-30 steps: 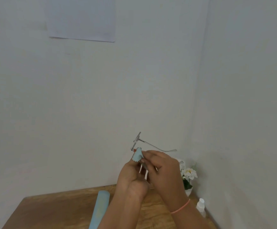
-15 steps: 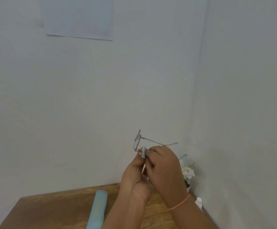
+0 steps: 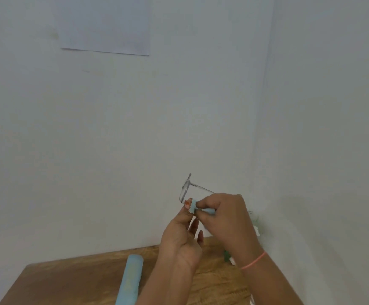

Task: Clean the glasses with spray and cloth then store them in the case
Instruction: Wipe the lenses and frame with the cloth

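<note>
Both hands are raised in front of the wall, well above the table (image 3: 73, 280); your left hand (image 3: 182, 236) pinches the glasses (image 3: 186, 188) near the lower part of the frame, while your right hand (image 3: 224, 219) is closed on the cloth (image 3: 193, 207), pressing it against a lens. Wipe with light, small strokes and keep the left pinch on the frame, not the glass (a thin frame will likely twist under pressure); support the lens from behind. The case (image 3: 130, 280) lies on the table below and to the left, apparently shut; the flowers (image 3: 255, 225) sit just behind your right wrist by the corner, so lower your hands leftward, where the tabletop is freer.
</note>
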